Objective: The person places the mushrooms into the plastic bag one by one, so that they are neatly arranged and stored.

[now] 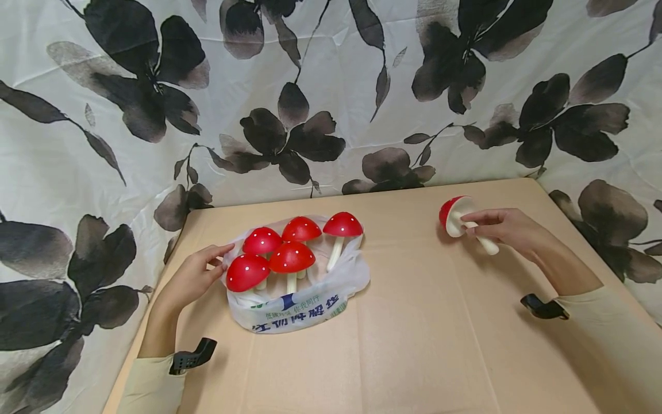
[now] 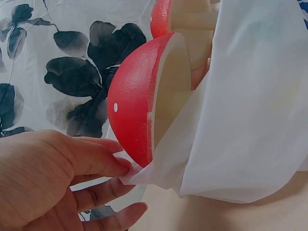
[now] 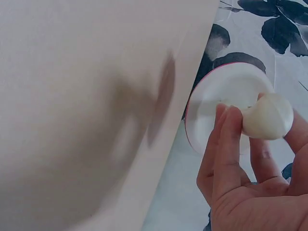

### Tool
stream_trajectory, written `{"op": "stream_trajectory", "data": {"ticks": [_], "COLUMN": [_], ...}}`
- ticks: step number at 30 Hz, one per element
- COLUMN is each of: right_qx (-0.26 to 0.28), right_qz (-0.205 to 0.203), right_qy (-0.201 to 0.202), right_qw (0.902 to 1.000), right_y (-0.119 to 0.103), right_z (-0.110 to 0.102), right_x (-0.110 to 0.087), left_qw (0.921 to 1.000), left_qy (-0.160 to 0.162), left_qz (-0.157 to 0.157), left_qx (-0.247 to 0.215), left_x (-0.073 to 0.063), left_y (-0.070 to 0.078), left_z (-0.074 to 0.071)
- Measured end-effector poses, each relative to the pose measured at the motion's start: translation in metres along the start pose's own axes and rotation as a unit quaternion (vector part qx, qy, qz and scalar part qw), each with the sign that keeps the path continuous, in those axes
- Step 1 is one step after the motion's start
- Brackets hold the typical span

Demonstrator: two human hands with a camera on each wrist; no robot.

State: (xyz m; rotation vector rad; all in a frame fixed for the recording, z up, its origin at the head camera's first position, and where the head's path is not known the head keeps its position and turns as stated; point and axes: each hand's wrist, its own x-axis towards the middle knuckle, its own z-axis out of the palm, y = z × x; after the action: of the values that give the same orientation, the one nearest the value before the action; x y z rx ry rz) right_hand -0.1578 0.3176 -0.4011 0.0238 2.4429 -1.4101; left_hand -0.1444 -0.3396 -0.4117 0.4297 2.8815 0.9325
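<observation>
Several toy mushrooms with red, white-dotted caps and pale stems stand in a white plastic bag on the left half of the table. My left hand pinches the bag's left edge between thumb and forefinger; in the left wrist view the pinched plastic lies just below a red cap. Far to the right, my right hand holds another toy mushroom by its stem, above the table. Its cap faces left, tipped on its side. The right wrist view shows the stem end and the cap's white underside.
Blue and green printing marks the front of the bag. The tan table has faint creases. Behind it and at both sides hangs a white cloth with dark flowers. Each wrist wears a black band.
</observation>
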Motion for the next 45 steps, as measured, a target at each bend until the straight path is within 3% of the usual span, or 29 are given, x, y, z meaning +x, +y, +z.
{"op": "stream_trajectory", "data": {"ticks": [4, 8, 11, 14, 24, 29, 36, 45], "right_qx": [0.091, 0.192, 0.227, 0.226, 0.13, 0.144, 0.229, 0.34], "right_qz": [0.001, -0.006, -0.008, -0.005, 0.044, 0.045, 0.044, 0.037], "right_qy": [-0.02, -0.053, -0.074, -0.08, -0.065, -0.079, -0.122, -0.176], "right_qw": [0.9957, 0.98, 0.9711, 0.9708, 0.9884, 0.9853, 0.9648, 0.9229], "right_y": [0.001, 0.002, 0.002, 0.003, 0.0, -0.002, -0.001, 0.006], "right_z": [0.002, 0.007, 0.011, 0.013, 0.017, 0.017, 0.019, 0.017], "right_x": [0.002, 0.005, 0.008, 0.01, 0.017, 0.018, 0.021, 0.023], "left_qw": [1.0, 1.0, 1.0, 1.0, 0.9999, 0.9999, 1.0, 1.0], "left_qy": [0.0, 0.0, 0.0, 0.0, 0.005, 0.003, 0.007, 0.007], "left_qz": [-0.001, -0.003, -0.003, -0.002, 0.008, 0.004, 0.004, 0.005], "left_qx": [-0.001, -0.004, -0.006, -0.006, -0.007, -0.01, -0.004, -0.003], "left_x": [0.0, 0.001, 0.001, 0.002, 0.006, 0.007, 0.006, 0.006], "left_y": [0.001, 0.001, 0.002, 0.003, 0.002, 0.001, -0.001, -0.001], "left_z": [0.0, 0.0, 0.0, 0.0, 0.001, 0.002, 0.004, 0.004]}}
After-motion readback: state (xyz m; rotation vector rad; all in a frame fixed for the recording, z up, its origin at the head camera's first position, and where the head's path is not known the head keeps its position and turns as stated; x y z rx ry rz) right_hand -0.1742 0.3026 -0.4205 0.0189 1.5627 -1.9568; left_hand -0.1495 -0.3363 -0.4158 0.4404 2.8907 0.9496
